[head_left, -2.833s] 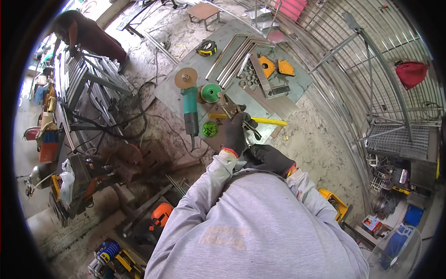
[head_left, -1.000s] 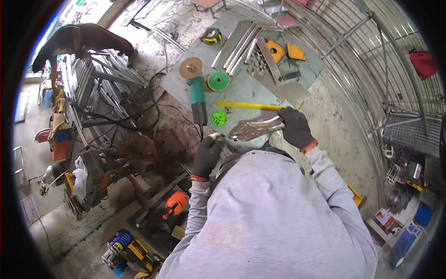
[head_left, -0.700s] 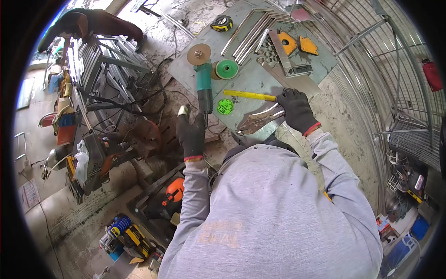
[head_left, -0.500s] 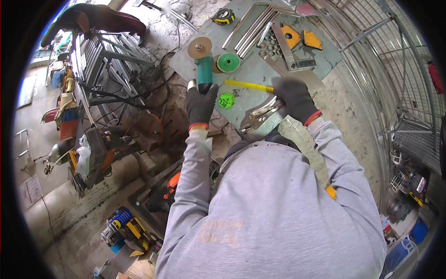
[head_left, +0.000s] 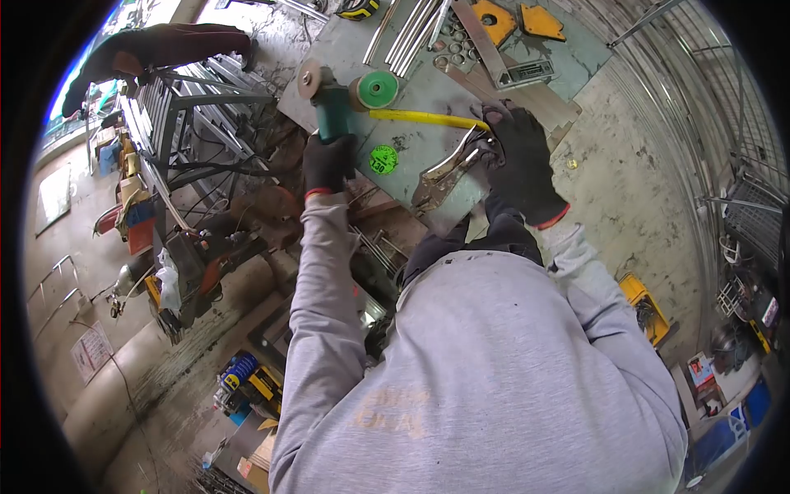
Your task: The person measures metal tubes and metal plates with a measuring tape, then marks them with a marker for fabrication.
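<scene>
My left hand (head_left: 329, 163), in a dark glove with a red cuff, is closed around the green body of an angle grinder (head_left: 333, 114). Its round disc (head_left: 309, 78) points away from me. My gloved right hand (head_left: 525, 160) is closed at the handle end of metal locking pliers (head_left: 444, 174), which look smeared by motion; the glove partly hides the grip. A yellow strip-like stick (head_left: 424, 118) lies on the metal plate, its right end beside my right fingers. A round green disc (head_left: 378, 88) sits just right of the grinder, and a bright green round label (head_left: 383, 160) lies nearer me.
The grey metal plate (head_left: 580, 62) bears metal tubes (head_left: 415, 41), small rings (head_left: 454, 53), yellow magnetic squares (head_left: 494, 23) and a tape measure (head_left: 358, 8). Metal stock and a cut-off machine (head_left: 222, 239) stand left. Another person's dark-clothed arm (head_left: 181, 49) shows top left. A yellow case (head_left: 643, 309) lies right.
The view has shifted, so the plate sits further up and left. My right hand has come off the yellow stick onto the pliers. My left hand still holds the grinder.
</scene>
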